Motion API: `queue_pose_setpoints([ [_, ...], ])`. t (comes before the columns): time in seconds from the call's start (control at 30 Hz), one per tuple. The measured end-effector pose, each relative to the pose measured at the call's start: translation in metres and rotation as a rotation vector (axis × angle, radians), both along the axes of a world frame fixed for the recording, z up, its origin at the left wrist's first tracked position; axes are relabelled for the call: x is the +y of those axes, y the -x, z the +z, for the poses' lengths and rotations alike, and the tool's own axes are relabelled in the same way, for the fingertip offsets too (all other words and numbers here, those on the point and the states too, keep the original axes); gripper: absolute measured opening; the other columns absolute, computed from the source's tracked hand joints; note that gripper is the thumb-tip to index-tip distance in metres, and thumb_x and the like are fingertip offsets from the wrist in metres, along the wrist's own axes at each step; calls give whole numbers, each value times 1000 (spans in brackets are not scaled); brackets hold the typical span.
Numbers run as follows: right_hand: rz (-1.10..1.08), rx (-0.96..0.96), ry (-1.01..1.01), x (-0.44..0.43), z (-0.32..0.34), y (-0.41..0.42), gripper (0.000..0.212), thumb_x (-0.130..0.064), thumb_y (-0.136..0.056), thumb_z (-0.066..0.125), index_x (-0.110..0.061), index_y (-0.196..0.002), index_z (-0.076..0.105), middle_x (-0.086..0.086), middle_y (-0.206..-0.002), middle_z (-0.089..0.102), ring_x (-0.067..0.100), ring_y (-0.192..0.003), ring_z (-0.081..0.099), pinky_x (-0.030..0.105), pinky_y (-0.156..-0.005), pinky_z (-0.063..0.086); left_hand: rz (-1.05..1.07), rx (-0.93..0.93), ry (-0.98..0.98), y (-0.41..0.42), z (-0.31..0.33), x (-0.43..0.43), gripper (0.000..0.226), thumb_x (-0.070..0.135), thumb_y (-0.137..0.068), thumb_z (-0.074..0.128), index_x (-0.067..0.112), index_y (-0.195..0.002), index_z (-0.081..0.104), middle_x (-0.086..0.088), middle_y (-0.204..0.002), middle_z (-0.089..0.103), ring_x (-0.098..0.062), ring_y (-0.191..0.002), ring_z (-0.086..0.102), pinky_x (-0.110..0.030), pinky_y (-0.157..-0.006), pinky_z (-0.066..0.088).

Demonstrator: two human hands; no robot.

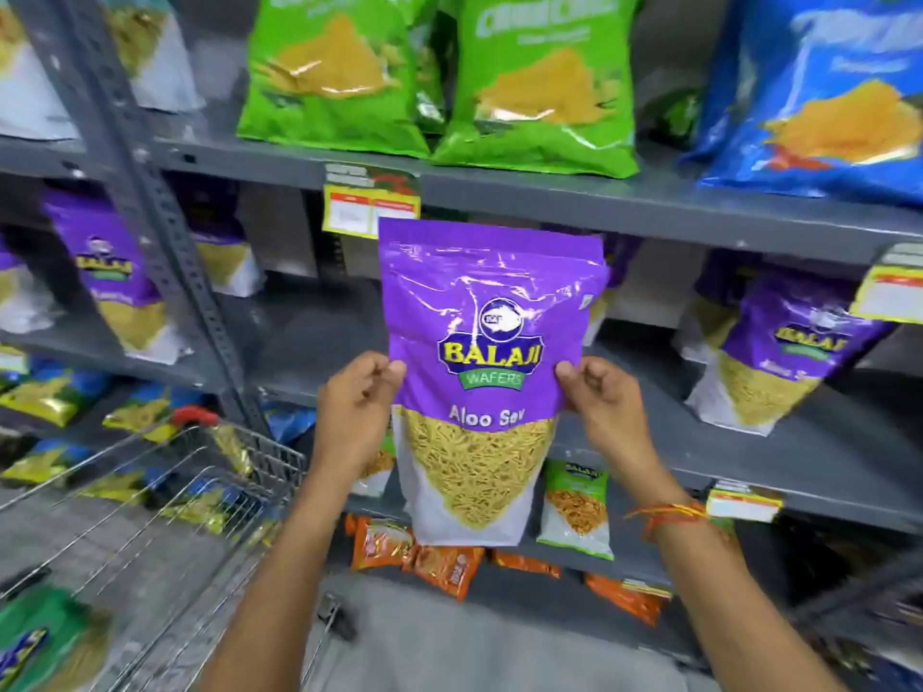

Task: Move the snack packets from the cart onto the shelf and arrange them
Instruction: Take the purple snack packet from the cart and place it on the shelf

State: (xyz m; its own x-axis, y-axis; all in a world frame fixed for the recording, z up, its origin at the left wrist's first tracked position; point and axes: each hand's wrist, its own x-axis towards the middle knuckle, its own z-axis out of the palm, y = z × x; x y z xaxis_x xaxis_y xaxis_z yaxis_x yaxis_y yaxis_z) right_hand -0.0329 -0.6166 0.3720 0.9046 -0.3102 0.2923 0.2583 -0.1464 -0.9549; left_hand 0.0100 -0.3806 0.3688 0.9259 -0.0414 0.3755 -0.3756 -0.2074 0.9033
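I hold a purple Aloo Sev packet [487,342] upright in front of the grey middle shelf [749,442]. My left hand [357,407] pinches its left edge and my right hand [599,399] pinches its right edge. The same purple packets stand on that shelf at the right [784,352] and at the left [117,277]. The wire cart [165,501] sits at the lower left, with a green packet [45,636] in it.
Green packets [439,77] and a blue packet [829,92] fill the top shelf. Orange packets [439,566] and a small green-and-white packet [577,511] sit on lower shelves. A slotted grey upright [150,207] divides the bays. Yellow price tags [369,209] hang on the shelf edges.
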Motion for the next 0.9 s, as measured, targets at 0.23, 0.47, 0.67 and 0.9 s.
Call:
queue_pose_setpoints([
  [0.23, -137, 5, -59, -58, -8, 33, 27, -9, -89, 53, -18, -65, 58, -18, -49, 64, -5, -50, 52, 11, -52, 47, -105, 6, -73, 7, 4, -60, 33, 23, -89, 52, 27, -56, 46, 8, -43, 45, -3, -45, 36, -12, -45, 29],
  [0.47, -128, 16, -60, -79, -15, 39, 30, -6, -89, 52, -18, -61, 56, -18, -46, 62, -6, -48, 51, 9, -50, 46, -134, 31, -87, 3, -10, -76, 29, 36, -86, 52, 25, -59, 49, 7, -50, 46, -5, -55, 37, -23, -53, 33],
  [0.67, -139, 103, -49, -101, -38, 6, 33, -3, -87, 55, -19, -58, 58, -18, -48, 64, -6, -48, 52, 11, -49, 45, -142, 119, -100, -32, -37, -101, 28, 49, -79, 49, 32, -57, 47, 14, -50, 50, -6, -56, 39, -34, -61, 42],
  [0.9, -267, 142, 53, -146, -34, -78, 25, -49, -69, 62, -24, -67, 65, -2, -68, 70, 14, -69, 58, 51, -67, 53, -161, 160, -68, -131, -33, -165, 27, 38, -83, 47, 30, -57, 43, 2, -56, 39, -15, -63, 37, -38, -66, 43],
])
